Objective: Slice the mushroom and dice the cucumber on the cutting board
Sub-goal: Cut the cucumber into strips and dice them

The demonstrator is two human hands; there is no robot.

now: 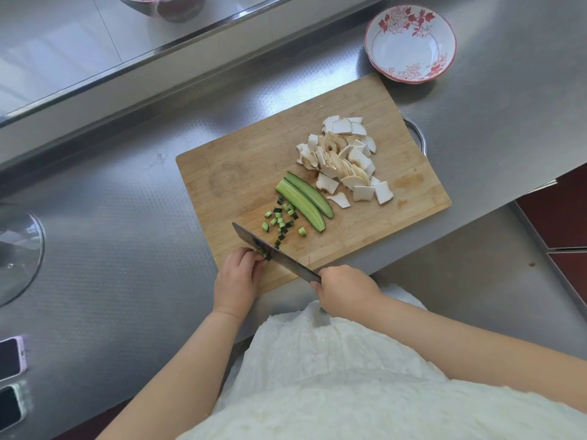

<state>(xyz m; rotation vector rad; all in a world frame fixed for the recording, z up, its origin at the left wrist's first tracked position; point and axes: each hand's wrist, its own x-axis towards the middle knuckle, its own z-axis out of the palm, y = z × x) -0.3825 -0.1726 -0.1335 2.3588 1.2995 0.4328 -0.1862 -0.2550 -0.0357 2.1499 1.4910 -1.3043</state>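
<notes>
A wooden cutting board lies on the steel counter. White mushroom slices are heaped on its right half. Two long cucumber pieces lie side by side in the middle, and several small cucumber dice are scattered just left of them. My right hand grips the handle of a cleaver, whose blade rests edge-down near the board's front. My left hand pinches short cucumber strips against the blade's near side; most of them are hidden by my fingers.
A white bowl with red flowers sits on the counter behind the board's right corner. A glass lid lies at the left edge, and two phones at the lower left. A dark bowl stands at the top beyond a raised ledge.
</notes>
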